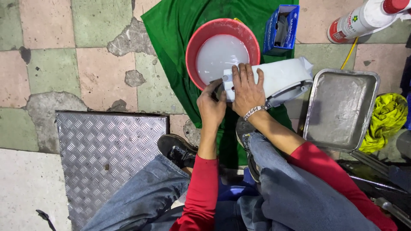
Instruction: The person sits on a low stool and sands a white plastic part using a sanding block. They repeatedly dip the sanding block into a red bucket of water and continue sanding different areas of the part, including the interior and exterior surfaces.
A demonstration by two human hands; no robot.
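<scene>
A white plastic part with a curved grey rim [284,79] lies on a green cloth [180,38], its left end over the edge of a red basin [192,45] of cloudy white liquid. My right hand [246,87], with a metal bracelet at the wrist, presses flat on the part's left end. My left hand [211,107] grips the same end from below, fingers curled at its corner by the basin rim. Both sleeves are red.
A metal tray [340,109] sits to the right, with a yellow rag [387,119] beyond it. A blue open box [280,28] and a white spray bottle [364,19] lie at the top right. A checker-plate metal cover [107,149] is at the left on worn tiles.
</scene>
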